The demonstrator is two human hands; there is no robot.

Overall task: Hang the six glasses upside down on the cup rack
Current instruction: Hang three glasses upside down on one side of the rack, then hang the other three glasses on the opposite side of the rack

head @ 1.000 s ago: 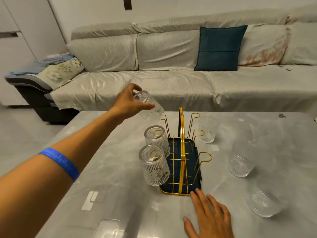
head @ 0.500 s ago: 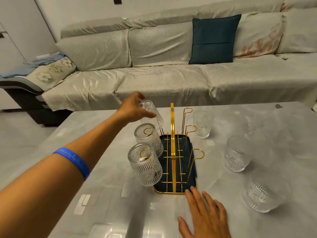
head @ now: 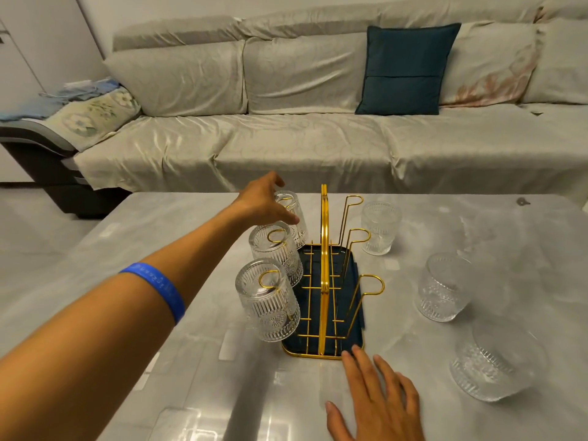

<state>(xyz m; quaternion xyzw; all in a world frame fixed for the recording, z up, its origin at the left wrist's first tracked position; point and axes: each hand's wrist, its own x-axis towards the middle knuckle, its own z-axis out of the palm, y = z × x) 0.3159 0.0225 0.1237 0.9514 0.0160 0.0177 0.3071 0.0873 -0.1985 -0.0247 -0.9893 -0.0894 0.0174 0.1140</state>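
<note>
Glass number three point(head: 291, 214), ribbed and turned mouth-down, sits over the far prong on the left side of the gold wire cup rack point(head: 324, 281), and my left hand point(head: 265, 202) is curled around its upper part, steadying it so it settles on the loop. Two more inverted glasses point(head: 275, 249) point(head: 267, 300) hang on the nearer left prongs, each tilted outward as its prong leans. My right hand point(head: 377, 399) lies flat and spread on the worktop point(head: 143, 281), holding nothing, fingertips point(head: 348, 356) touching the near corner of the rack's dark tray, I judge to keep it from sliding. Three upright glasses point(head: 378, 227) point(head: 444, 286) point(head: 494, 364) stand to the right, near the empty prongs. Half the job looks done.
</note>
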